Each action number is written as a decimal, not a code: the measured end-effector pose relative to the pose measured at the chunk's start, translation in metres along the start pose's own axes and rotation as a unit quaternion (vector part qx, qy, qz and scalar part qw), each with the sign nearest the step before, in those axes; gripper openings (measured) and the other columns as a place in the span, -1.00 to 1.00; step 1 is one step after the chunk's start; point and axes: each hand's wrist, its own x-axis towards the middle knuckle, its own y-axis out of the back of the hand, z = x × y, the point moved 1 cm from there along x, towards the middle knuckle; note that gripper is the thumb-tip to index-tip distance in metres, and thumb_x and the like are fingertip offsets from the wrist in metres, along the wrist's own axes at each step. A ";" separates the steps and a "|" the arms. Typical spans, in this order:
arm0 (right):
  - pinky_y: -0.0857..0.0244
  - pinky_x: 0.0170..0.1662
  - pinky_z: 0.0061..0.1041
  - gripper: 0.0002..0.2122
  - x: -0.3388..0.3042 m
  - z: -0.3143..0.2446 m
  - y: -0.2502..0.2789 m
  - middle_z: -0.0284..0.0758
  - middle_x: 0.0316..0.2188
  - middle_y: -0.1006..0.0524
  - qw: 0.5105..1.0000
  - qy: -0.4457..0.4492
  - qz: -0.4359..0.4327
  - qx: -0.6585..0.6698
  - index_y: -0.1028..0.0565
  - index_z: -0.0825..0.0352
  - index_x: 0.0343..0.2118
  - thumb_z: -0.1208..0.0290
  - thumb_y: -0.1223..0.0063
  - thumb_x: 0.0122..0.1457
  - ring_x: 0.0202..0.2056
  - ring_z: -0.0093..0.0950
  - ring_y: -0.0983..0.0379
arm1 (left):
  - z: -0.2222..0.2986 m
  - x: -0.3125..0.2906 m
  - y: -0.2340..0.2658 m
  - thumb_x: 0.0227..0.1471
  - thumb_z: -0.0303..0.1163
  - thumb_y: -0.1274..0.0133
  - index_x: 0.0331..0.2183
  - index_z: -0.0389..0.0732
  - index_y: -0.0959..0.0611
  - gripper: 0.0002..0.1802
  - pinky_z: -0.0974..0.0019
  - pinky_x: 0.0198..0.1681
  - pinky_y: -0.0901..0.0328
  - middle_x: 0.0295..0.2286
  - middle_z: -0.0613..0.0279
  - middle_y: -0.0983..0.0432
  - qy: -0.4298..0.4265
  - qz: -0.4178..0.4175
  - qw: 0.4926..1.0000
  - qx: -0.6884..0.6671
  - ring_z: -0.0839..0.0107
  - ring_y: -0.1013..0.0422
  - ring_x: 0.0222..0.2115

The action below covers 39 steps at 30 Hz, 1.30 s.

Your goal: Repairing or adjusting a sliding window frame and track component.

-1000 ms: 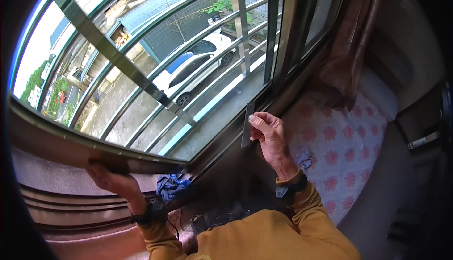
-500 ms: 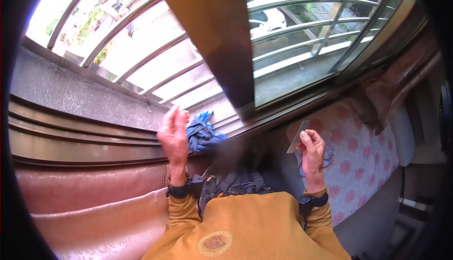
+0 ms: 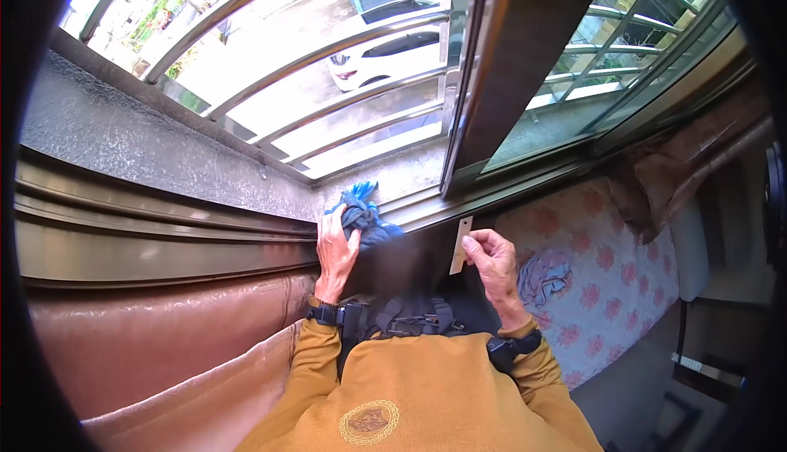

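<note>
My left hand (image 3: 333, 257) is at the window track, its fingers and thumb closed around the near left side of a crumpled blue cloth (image 3: 369, 224). The cloth lies bunched on the sill in the corner, with a brighter blue end sticking up. In my right hand (image 3: 493, 268) a thin, flat metal strip (image 3: 460, 247) with a small hole near its top is pinched between thumb and fingers. The strip stands nearly upright, apart from the window frame. Both wrists wear dark bands.
A sliding window frame (image 3: 512, 67) rises ahead, with curved metal bars (image 3: 328, 54) outside it. Pinkish padded covering (image 3: 164, 329) lies at left. On the right, a flowered cover (image 3: 611, 288) carries a crumpled pale cloth (image 3: 545, 276). Brown fabric (image 3: 648, 194) hangs at far right.
My left hand has come down and right onto the blue cloth. My right hand has moved left with the metal strip. The window frame appears farther right, with more of the outside showing.
</note>
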 end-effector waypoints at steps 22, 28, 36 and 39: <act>-0.33 -0.39 -0.47 -0.93 0.003 -0.013 -0.102 -0.33 -0.56 -0.46 0.824 0.448 -0.035 -0.344 -0.47 0.29 -0.51 0.51 -0.14 -0.06 -0.49 -0.39 -0.45 | 0.046 0.000 0.004 0.12 -0.52 0.12 -0.06 -0.35 -0.41 -0.69 0.43 -0.12 -0.23 -0.23 0.21 -0.43 0.125 -0.062 0.852 -0.504 0.50 -0.33 -0.25; -0.28 -0.39 -0.65 -0.92 -0.016 -0.043 -0.037 -0.46 -0.53 -0.49 0.980 0.170 0.087 -0.046 -0.52 0.36 -0.37 0.48 -0.13 0.11 -0.47 -0.70 -0.38 | 0.053 -0.011 0.015 0.06 -0.44 0.06 0.02 -0.30 -0.34 -0.54 0.27 -0.07 -0.36 -0.14 0.07 -0.44 0.171 -0.157 0.682 -0.694 0.32 -0.42 -0.15; -0.31 -0.28 -0.64 -0.87 -0.040 0.011 0.066 -0.44 -0.41 -0.53 0.929 -0.069 -0.019 0.364 -0.52 0.33 -0.29 0.42 -0.10 0.14 -0.37 -0.66 -0.43 | 0.121 -0.030 -0.011 -0.24 -0.17 -0.09 -0.16 -0.38 -0.47 -0.40 0.29 0.02 -0.21 -0.20 0.09 -0.41 0.142 -0.345 0.725 -0.579 0.31 -0.35 -0.15; -0.33 -0.11 -0.51 -0.87 -0.056 0.030 0.098 -0.35 -0.33 -0.55 0.895 -0.075 -0.030 0.439 -0.54 0.32 -0.28 0.42 -0.07 0.15 -0.30 -0.52 -0.48 | 0.148 -0.042 -0.029 -0.28 -0.17 -0.11 -0.25 -0.37 -0.52 -0.45 0.30 -0.02 -0.22 -0.21 0.08 -0.42 0.156 -0.437 0.655 -0.596 0.29 -0.35 -0.17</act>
